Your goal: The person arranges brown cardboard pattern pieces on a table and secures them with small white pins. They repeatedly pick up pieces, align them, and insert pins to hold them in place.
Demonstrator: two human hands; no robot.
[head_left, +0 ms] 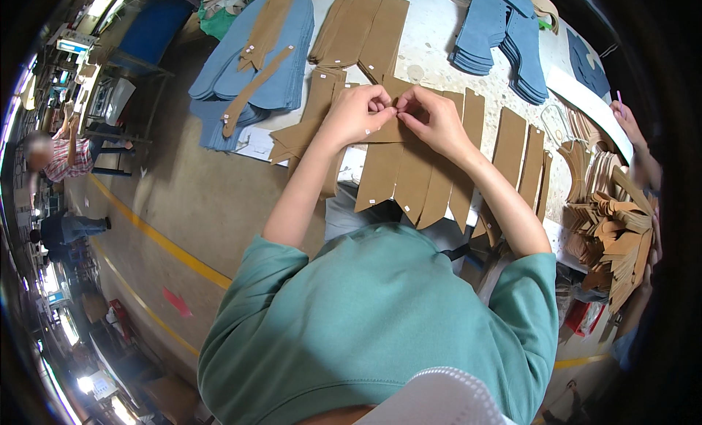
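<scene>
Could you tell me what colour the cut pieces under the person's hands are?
Tan brown cut pieces, seen in the head view, the only one.

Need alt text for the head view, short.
Seen from above, a person in a green top pinches a tan cut piece between the left hand and right hand over a table. Rows of tan pieces and stacks of blue pieces lie around them.

I see my hands, left [356, 114] and right [434, 120], meeting above a row of leather strips [409, 180] on the tabletop [431, 41]; fabric stacks [252, 66] lie left, another stack [504, 41] behind right.
</scene>
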